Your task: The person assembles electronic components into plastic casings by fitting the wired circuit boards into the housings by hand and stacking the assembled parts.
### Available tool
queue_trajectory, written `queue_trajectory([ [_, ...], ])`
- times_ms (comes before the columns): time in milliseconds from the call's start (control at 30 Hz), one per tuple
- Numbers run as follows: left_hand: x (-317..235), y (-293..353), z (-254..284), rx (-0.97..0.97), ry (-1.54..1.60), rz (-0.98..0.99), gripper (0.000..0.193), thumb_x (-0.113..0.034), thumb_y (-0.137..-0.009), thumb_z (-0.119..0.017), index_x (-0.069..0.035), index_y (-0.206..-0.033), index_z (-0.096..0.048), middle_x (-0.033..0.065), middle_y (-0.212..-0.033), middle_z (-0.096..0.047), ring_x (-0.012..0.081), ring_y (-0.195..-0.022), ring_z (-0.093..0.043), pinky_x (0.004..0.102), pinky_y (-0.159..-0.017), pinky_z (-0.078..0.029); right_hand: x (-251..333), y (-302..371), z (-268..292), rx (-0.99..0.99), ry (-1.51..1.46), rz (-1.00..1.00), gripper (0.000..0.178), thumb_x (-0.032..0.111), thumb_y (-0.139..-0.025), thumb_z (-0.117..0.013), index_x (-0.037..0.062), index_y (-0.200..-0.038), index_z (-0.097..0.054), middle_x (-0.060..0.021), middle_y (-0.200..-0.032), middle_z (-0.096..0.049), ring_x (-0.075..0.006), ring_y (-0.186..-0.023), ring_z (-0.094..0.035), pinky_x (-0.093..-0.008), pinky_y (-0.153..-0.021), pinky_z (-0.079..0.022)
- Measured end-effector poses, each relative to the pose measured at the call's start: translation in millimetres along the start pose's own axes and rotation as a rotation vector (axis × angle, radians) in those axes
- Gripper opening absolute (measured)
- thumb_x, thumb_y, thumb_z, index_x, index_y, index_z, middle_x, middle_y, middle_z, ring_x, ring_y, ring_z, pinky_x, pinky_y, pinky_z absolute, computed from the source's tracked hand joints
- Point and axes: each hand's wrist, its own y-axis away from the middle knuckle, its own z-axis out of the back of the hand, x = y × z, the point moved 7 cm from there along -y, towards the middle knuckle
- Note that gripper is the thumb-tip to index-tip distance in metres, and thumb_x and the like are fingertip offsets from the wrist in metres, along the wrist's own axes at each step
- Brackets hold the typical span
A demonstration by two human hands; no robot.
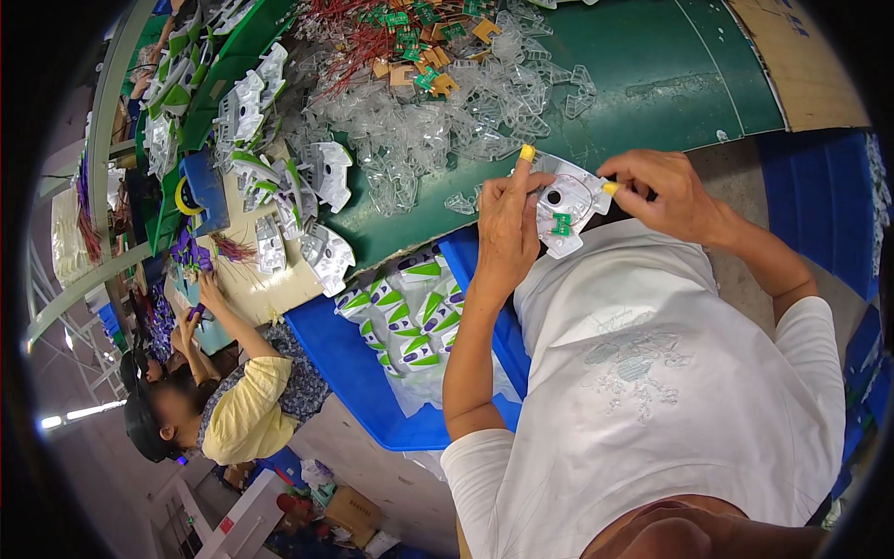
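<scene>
A white plastic housing (579,194) with a round dark hole is held up in front of my white shirt. My left hand (507,224) grips its left edge; one finger with a yellow fingertip cover points upward. On the housing's lower part lies a small green circuit board (562,224). A thin dark wire (589,194) curves across the inner face toward the right edge. There, my right hand (666,194) is closed with thumb and finger near each other, a yellow cover on one tip. What sits between those fingertips is too small to make out.
Clear plastic pieces (419,130) heap on the green bench (652,88), with circuit boards and red wires (349,47) behind. White-and-green housings (270,191) pile at left. Beneath the edge, a blue bin (372,415) holds bagged green-and-white parts (410,321). A co-worker in a yellow sleeve (251,410) works at left.
</scene>
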Motion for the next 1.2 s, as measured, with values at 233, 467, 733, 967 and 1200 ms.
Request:
queue_trajectory([
  [233,-9.0,-0.8,9.2,-0.104,0.014,0.009,0.048,0.009,-0.086,-0.056,0.004,-0.133,-0.051,0.0122,-0.106,-0.070,0.0300,-0.090,-0.058,0.0393,-0.084,-0.045,-21.0,6.4,-26.7,0.014,-0.251,-0.128,0.019,-0.002,-0.083,-0.057,0.0017,-0.102,-0.053,-0.0099,-0.071,-0.060,-0.0200,-0.057,-0.058,-0.0327,-0.053,-0.045],
  [467,-5.2,4.6,37.5,-0.383,-0.176,0.051,0.037,0.004,-0.084,-0.067,0.004,-0.120,-0.058,0.0122,-0.087,-0.065,0.0273,-0.074,-0.058,0.0350,-0.067,-0.048,-55.5,-38.9,59.6,-0.398,-0.344,-0.193,0.014,0.002,-0.088,-0.060,0.0009,-0.101,-0.056,0.0011,-0.077,-0.058,-0.0010,-0.067,-0.053,-0.0205,-0.056,-0.043],
  [733,17.9,0.6,25.7,-0.328,-0.190,0.106,0.045,0.001,-0.085,-0.068,0.003,-0.128,-0.054,0.0096,-0.087,-0.064,0.0222,-0.077,-0.057,0.0327,-0.068,-0.047,-132.6,-114.1,94.8,-0.779,-0.242,-0.239,0.014,0.008,-0.088,-0.060,0.0027,-0.101,-0.058,0.0005,-0.062,-0.056,-0.0049,-0.055,-0.052,-0.0246,-0.049,-0.043],
  [967,41.3,-23.4,31.7,-0.337,-0.155,0.040,0.041,0.006,-0.081,-0.066,0.005,-0.121,-0.058,0.0130,-0.080,-0.061,0.0296,-0.075,-0.057,0.0400,-0.072,-0.046,-137.1,-110.3,89.8,-0.917,-0.129,-0.159,0.024,0.007,-0.090,-0.063,0.0028,-0.113,-0.060,0.0024,-0.062,-0.057,-0.0025,-0.056,-0.048,-0.0229,-0.050,-0.040],
  [1200,35.7,-27.3,36.6,-0.424,-0.231,-0.013,0.042,0.007,-0.079,-0.068,0.006,-0.120,-0.059,0.0137,-0.081,-0.063,0.0302,-0.075,-0.058,0.0397,-0.069,-0.047,-23.3,-178.5,33.6,-0.456,-0.037,0.191,0.015,0.011,-0.085,-0.068,0.0040,-0.098,-0.068,-0.0065,-0.083,-0.067,-0.0167,-0.066,-0.062,-0.0313,-0.058,-0.048],
])
